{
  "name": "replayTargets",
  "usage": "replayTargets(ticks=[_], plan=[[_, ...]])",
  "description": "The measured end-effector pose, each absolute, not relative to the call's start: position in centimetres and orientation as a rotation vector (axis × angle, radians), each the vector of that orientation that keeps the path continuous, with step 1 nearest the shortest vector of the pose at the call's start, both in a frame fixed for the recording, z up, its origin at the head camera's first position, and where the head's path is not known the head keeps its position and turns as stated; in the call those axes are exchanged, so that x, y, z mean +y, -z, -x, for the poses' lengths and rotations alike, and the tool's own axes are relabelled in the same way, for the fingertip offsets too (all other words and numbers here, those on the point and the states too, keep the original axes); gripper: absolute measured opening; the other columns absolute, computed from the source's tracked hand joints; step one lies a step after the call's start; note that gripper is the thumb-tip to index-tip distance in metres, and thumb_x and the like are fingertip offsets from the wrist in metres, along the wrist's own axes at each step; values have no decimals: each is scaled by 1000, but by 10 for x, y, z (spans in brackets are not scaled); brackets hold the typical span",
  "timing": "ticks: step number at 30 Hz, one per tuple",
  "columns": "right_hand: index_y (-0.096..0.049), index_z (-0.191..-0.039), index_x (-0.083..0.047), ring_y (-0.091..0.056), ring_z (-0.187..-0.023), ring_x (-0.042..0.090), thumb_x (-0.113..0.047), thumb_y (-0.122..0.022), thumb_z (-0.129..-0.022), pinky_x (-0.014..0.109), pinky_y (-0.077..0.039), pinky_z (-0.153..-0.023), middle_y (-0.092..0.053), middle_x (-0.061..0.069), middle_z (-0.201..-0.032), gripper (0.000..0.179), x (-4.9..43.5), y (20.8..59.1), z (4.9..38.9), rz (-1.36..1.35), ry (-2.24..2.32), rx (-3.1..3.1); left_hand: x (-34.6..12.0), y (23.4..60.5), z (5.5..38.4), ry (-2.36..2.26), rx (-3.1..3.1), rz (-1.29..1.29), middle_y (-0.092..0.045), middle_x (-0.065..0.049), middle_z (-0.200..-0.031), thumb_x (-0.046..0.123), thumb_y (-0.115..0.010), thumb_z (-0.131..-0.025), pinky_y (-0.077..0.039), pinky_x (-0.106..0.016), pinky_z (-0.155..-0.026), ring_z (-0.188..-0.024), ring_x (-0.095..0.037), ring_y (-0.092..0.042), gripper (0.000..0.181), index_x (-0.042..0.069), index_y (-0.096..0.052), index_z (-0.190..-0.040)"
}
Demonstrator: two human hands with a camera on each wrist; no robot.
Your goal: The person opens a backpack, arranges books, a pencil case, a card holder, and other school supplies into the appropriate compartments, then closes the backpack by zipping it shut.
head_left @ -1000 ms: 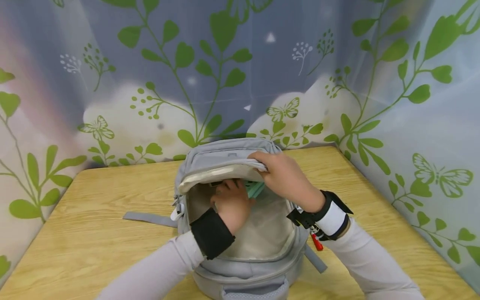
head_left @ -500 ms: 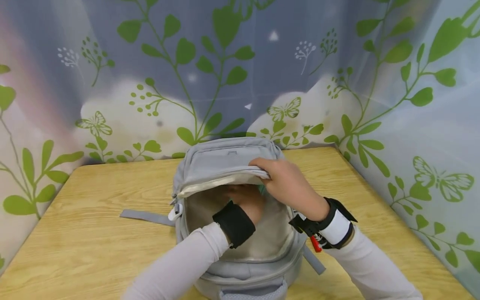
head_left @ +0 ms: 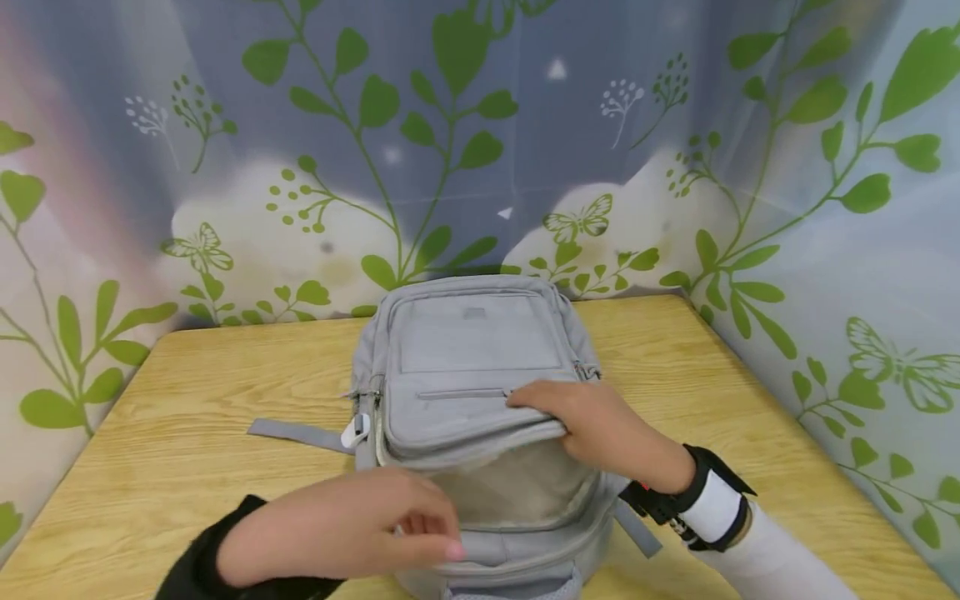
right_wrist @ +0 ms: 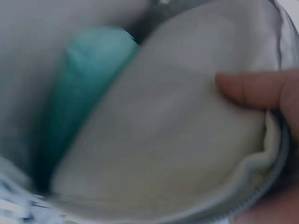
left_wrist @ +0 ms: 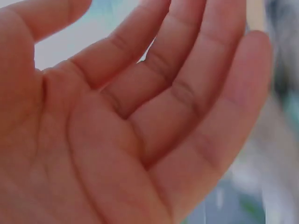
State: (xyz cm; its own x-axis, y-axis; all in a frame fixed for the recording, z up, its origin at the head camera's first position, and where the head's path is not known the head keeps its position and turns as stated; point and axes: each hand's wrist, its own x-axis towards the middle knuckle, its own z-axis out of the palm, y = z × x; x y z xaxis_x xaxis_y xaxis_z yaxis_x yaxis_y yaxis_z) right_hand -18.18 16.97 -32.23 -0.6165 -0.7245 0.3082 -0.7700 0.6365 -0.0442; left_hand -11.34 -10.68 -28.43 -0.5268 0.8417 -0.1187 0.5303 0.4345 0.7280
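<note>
A grey backpack (head_left: 480, 337) lies on the table with its main compartment partly unzipped. My right hand (head_left: 600, 429) pinches the edge of its front flap, the thumb on the pale lining inside, as the right wrist view shows. Just in front of the opening hovers my left hand (head_left: 360, 525), its fingers loosely bent and nothing in them. The left wrist view shows that palm bare. Inside the bag, a teal-green item (right_wrist: 88, 88) rests beside the beige lining (right_wrist: 173, 116); blur hides what it is. From the head view the flap covers it.
The backpack stands on a wooden table (head_left: 202, 417). Grey straps (head_left: 300, 433) stick out at both sides, and a white tag (head_left: 356, 431) hangs at its left. Leaf-patterned curtains (head_left: 450, 167) enclose the back and sides.
My left hand has come out of the backpack toward the front left, without anything in it. My right hand has lowered the flap toward me, so the opening is narrower.
</note>
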Motion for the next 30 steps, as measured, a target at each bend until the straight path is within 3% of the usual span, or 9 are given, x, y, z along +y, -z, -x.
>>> replayTargets(ticks=[3,5,8,10,14,18,23,26,30], plan=[[-56,-124,-17,-59,-112,19,4,-76,-67,29,-54,-70,-59,0,-126,64,177,342,172,-1340,-140,-2577,-141,289,127,-977,2343,-969,-54,11,-70,38,-46,-97,-41,-20,-54,-56,0,-43,29,18,-64,-89],[-51,-130,-15,-53,-120,21,-15,-80,-72,30,-54,-78,-51,2,-134,65,181,348,167,-1430,-126,-2611,-159,295,141,-998,2485,-812,-54,5,-69,36,-46,-98,-40,-23,-53,-55,-4,-43,29,14,-63,-88],[-39,-140,-14,-39,-132,23,-49,-68,-79,38,-46,-97,-35,4,-146,76,185,343,164,-1551,-205,-2792,-174,310,165,-969,2730,-635,-61,-2,-80,29,-48,-98,-45,-27,-61,-68,-10,-55,25,10,-64,-96],[-33,-144,-17,-32,-138,24,-59,-54,-83,42,-39,-104,-28,4,-151,78,184,332,166,-1562,-309,-2954,-177,323,178,-948,2865,-575,-63,-6,-89,23,-51,-97,-49,-32,-68,-78,-16,-60,21,7,-64,-100],[-34,-144,-19,-30,-139,23,-53,-51,-89,43,-34,-109,-29,2,-152,67,167,314,184,-1471,-447,-3029,-176,350,198,-905,3021,-592,-60,-16,-115,13,-54,-95,-49,-44,-84,-101,-30,-59,26,1,-58,-118],[-35,-144,-15,-24,-142,29,-39,-57,-91,48,-25,-114,-29,6,-153,62,144,313,212,-1452,-366,-2905,-173,364,211,-799,3083,-687,-57,-20,-122,5,-59,-90,-46,-48,-91,-113,-37,-54,34,-1,-55,-123],[-27,-148,-19,-9,-145,32,-44,-56,-91,54,-12,-116,-18,5,-157,69,121,326,236,-1472,-196,-2943,-172,375,218,-516,3246,-864,-67,-10,-94,4,-68,-82,-50,-41,-77,-86,-27,-63,19,3,-67,-101],[-22,-149,-23,-4,-146,32,-48,-55,-90,54,-10,-116,-12,4,-158,72,114,333,243,-1462,-175,-3003,-173,378,217,-381,3342,-921,-65,-3,-76,8,-72,-80,-47,-37,-68,-68,-19,-57,7,8,-70,-86],[-17,-150,-26,0,-146,31,-51,-54,-89,54,-9,-116,-7,2,-159,75,108,338,246,-1435,-204,-3053,-175,376,205,-184,3415,-992,-62,-2,-71,11,-74,-78,-45,-35,-65,-63,-17,-51,5,10,-70,-78]])
